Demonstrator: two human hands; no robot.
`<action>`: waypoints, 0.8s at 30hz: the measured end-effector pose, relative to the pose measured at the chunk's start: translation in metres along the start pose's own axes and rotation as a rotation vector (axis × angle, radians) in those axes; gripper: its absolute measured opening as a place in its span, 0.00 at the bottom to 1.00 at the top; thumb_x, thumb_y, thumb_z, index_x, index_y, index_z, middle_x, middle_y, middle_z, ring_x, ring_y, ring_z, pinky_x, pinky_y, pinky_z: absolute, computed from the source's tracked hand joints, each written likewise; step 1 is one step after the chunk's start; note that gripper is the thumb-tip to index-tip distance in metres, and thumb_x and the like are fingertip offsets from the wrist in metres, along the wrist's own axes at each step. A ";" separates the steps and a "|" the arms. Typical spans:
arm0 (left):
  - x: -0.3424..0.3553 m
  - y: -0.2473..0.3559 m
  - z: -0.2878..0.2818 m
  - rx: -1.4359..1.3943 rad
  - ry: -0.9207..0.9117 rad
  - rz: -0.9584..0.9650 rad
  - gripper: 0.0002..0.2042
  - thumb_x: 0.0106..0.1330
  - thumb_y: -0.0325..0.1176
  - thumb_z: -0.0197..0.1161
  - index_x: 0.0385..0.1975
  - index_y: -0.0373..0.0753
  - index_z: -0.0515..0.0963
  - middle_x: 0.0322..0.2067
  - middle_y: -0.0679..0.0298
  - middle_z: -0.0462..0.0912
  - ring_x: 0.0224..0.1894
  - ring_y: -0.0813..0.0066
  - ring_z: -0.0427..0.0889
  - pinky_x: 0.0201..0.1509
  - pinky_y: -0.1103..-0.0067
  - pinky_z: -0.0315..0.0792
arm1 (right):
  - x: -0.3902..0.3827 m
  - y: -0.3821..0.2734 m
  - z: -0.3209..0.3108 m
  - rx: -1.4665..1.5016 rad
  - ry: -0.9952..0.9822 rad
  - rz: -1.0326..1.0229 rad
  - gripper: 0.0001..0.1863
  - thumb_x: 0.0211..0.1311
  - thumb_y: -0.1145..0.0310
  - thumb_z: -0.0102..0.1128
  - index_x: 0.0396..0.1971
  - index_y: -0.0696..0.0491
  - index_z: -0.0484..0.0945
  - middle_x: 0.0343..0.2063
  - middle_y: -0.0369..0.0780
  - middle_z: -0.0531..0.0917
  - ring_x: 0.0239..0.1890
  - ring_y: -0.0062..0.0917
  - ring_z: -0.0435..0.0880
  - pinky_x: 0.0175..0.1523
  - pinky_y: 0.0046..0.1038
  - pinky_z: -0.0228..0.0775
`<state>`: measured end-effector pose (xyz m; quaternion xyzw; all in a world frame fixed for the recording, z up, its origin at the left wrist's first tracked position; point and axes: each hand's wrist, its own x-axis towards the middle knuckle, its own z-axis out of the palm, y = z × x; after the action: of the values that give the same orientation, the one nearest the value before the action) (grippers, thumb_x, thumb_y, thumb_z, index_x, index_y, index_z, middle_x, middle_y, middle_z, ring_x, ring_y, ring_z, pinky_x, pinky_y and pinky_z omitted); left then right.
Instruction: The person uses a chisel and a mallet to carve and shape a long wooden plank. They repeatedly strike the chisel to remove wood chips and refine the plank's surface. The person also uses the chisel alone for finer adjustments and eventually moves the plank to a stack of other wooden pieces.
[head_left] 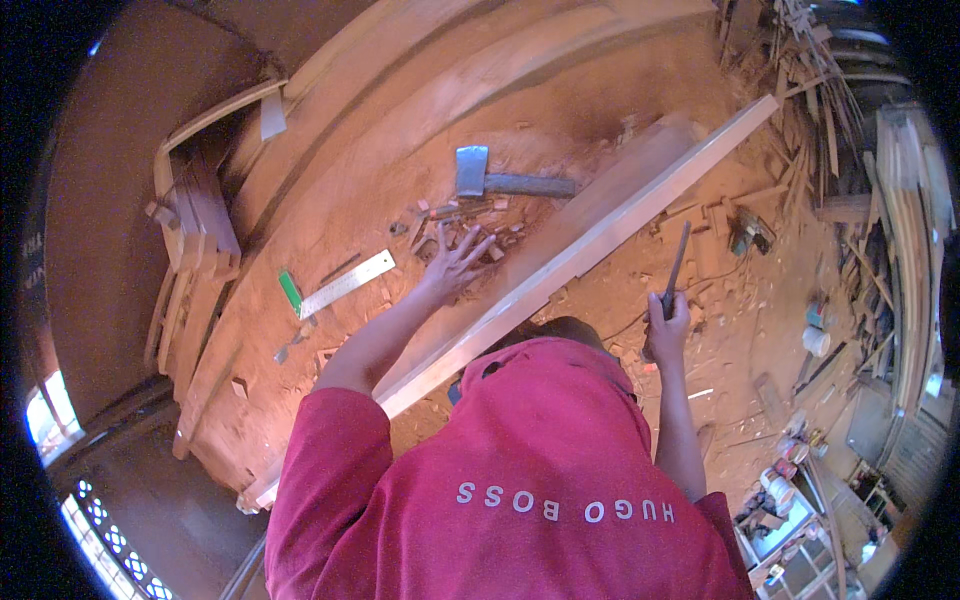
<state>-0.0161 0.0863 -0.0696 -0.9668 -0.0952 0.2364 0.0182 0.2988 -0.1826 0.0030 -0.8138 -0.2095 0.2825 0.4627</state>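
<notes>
Red shirt [520,470] | left hand [455,265] spread open over wood scraps [450,225] | right hand [668,322] grip closed on, probably, chisel [677,262]

Left arm: we see it reach forward from the red sleeve, bent a little at the elbow, forearm bare.
Left hand [455,262]: we find it open, palm down, fingers [478,243] spread wide and thumb out to the side; nothing is closed in its grip.
Right arm: we see it stretched forward and almost straight, bare from the sleeve to the wrist.
Right hand [668,318]: we find it curled into a fist, the grip closed on a thin dark rod that sticks up past the knuckles.
</notes>
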 end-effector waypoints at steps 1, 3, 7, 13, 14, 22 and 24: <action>-0.004 -0.004 -0.017 -0.003 -0.042 0.043 0.36 0.51 0.49 0.67 0.65 0.65 0.68 0.75 0.60 0.45 0.77 0.53 0.42 0.63 0.27 0.47 | -0.002 0.001 -0.004 0.002 0.021 0.007 0.15 0.66 0.59 0.64 0.32 0.52 0.69 0.18 0.32 0.72 0.17 0.16 0.73 0.20 0.22 0.64; -0.006 -0.006 0.033 0.040 0.199 0.049 0.29 0.53 0.48 0.65 0.59 0.62 0.74 0.74 0.60 0.49 0.77 0.52 0.42 0.64 0.27 0.45 | -0.006 0.000 -0.004 0.026 0.045 0.026 0.15 0.66 0.59 0.63 0.31 0.52 0.68 0.18 0.32 0.72 0.16 0.16 0.73 0.20 0.22 0.64; -0.009 -0.022 0.055 -0.010 0.179 0.077 0.26 0.58 0.45 0.60 0.60 0.57 0.74 0.72 0.62 0.56 0.76 0.52 0.45 0.64 0.29 0.47 | -0.008 0.016 -0.001 0.051 0.103 0.178 0.14 0.66 0.59 0.63 0.31 0.52 0.69 0.18 0.32 0.72 0.16 0.16 0.72 0.20 0.22 0.65; -0.022 -0.034 0.016 -0.103 0.158 0.126 0.25 0.59 0.42 0.59 0.60 0.58 0.74 0.72 0.65 0.55 0.73 0.51 0.53 0.62 0.35 0.55 | -0.007 0.026 -0.001 0.064 0.105 0.206 0.13 0.64 0.60 0.63 0.32 0.53 0.72 0.18 0.34 0.72 0.20 0.18 0.73 0.23 0.26 0.65; -0.015 -0.036 0.014 -0.062 0.185 0.154 0.23 0.59 0.41 0.59 0.58 0.56 0.76 0.71 0.65 0.58 0.70 0.52 0.57 0.61 0.38 0.58 | -0.005 0.025 -0.004 0.075 0.101 0.233 0.13 0.64 0.60 0.63 0.32 0.54 0.72 0.18 0.34 0.72 0.20 0.18 0.73 0.24 0.26 0.65; 0.024 -0.061 -0.026 0.002 -0.071 0.405 0.18 0.58 0.38 0.61 0.50 0.49 0.79 0.60 0.64 0.67 0.63 0.57 0.65 0.58 0.55 0.68 | -0.017 0.076 -0.004 0.015 0.148 0.207 0.12 0.66 0.63 0.62 0.32 0.52 0.69 0.18 0.32 0.72 0.19 0.16 0.74 0.22 0.22 0.66; 0.076 -0.070 -0.103 0.020 0.052 0.351 0.24 0.57 0.39 0.63 0.55 0.49 0.72 0.63 0.61 0.62 0.65 0.52 0.61 0.59 0.50 0.66 | -0.024 0.083 -0.003 0.019 0.141 0.251 0.11 0.67 0.63 0.62 0.32 0.53 0.70 0.18 0.33 0.73 0.19 0.16 0.74 0.22 0.22 0.66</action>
<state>0.0851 0.1711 -0.0066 -0.9742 0.0781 0.2117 -0.0112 0.2896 -0.2389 -0.0618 -0.8471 -0.0705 0.2821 0.4449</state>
